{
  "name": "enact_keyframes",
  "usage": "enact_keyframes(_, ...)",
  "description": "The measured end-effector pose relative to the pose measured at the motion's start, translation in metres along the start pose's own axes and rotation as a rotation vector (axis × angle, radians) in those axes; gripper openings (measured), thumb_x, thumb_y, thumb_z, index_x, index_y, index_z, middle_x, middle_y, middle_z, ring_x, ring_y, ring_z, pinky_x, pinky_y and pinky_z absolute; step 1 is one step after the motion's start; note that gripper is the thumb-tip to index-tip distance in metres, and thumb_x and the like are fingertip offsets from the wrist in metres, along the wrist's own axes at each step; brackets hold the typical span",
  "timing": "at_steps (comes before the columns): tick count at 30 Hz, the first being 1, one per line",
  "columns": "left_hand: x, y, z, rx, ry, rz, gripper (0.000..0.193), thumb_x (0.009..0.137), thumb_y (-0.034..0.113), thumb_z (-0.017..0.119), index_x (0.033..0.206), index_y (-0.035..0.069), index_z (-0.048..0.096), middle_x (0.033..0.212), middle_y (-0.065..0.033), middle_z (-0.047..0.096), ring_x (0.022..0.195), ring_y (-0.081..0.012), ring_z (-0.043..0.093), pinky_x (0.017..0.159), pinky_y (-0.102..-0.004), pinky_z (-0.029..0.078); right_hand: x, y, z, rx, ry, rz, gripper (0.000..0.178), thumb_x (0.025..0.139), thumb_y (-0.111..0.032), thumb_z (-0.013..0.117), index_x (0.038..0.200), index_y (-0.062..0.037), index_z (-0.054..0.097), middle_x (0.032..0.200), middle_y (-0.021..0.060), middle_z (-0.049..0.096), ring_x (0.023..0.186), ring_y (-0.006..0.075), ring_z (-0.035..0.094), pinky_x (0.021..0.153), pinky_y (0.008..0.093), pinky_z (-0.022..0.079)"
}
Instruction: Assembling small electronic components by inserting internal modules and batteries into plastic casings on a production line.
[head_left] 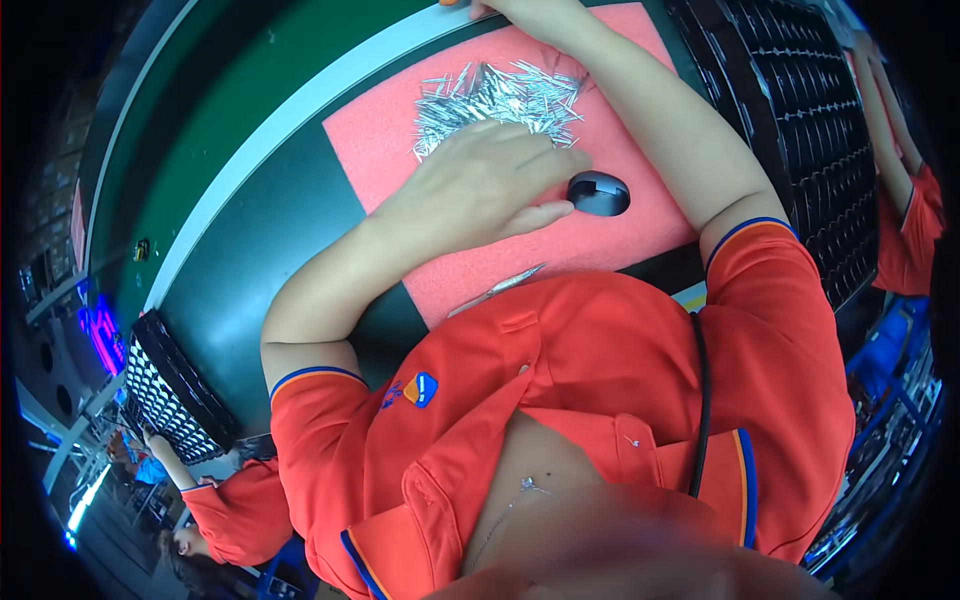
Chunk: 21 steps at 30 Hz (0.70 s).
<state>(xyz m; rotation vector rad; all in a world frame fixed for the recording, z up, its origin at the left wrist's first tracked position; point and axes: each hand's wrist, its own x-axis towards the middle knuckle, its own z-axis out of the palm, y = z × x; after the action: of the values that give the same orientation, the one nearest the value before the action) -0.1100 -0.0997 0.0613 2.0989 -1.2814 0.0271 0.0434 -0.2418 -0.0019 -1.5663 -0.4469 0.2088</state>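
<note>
My left hand (490,180) reaches over a pink foam mat (380,150). Its thumb and fingertips are closed against the near edge of a glossy black oval piece (599,194), shaped like a small computer mouse. Just beyond the knuckles lies a heap of thin silvery metal pins (490,100), partly covered by this hand. My right hand (530,14) is stretched out to the far edge, by the pale rail, and the picture's rim cuts it off. Something small and orange (448,2) shows at its fingertips. Pointed metal tweezers (500,288) lie at the mat's near edge, close to my shirt.
Past the pale curved rail (260,160) runs a green belt (230,90), with a small yellow-and-black part (141,249) on it. Black slotted trays (815,130) stand on the right, and another tray (170,395) on the left. Other people in red shirts (245,510) are at both sides.
</note>
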Motion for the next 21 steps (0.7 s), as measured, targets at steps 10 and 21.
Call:
enact_keyframes(10,-0.007,-0.010,0.027,0.044,0.012,0.013,0.033,0.077,0.011,0.069,0.108,0.009,0.059,0.079,-0.0071,0.057,0.076,-0.0238,0.060,0.069,-0.0359,0.048,0.003,-0.005,0.014,0.035,0.008,-0.061,0.025,0.092,-0.005,0.052,0.116,0.0007,0.059,0.092,0.0078,0.067,0.079,0.0116,0.062,0.070,0.0234,0.050)
enact_keyframes(21,-0.003,-0.019,0.015,0.042,0.035,-0.043,0.024,0.080,0.014,0.066,0.103,0.008,0.062,0.084,-0.0073,0.059,0.081,-0.0255,0.060,0.075,-0.0368,0.049,0.000,-0.013,0.013,0.093,0.069,-0.095,0.026,0.092,-0.003,0.050,0.115,0.0003,0.060,0.094,0.0064,0.067,0.073,0.0079,0.058,0.065,0.0200,0.046)
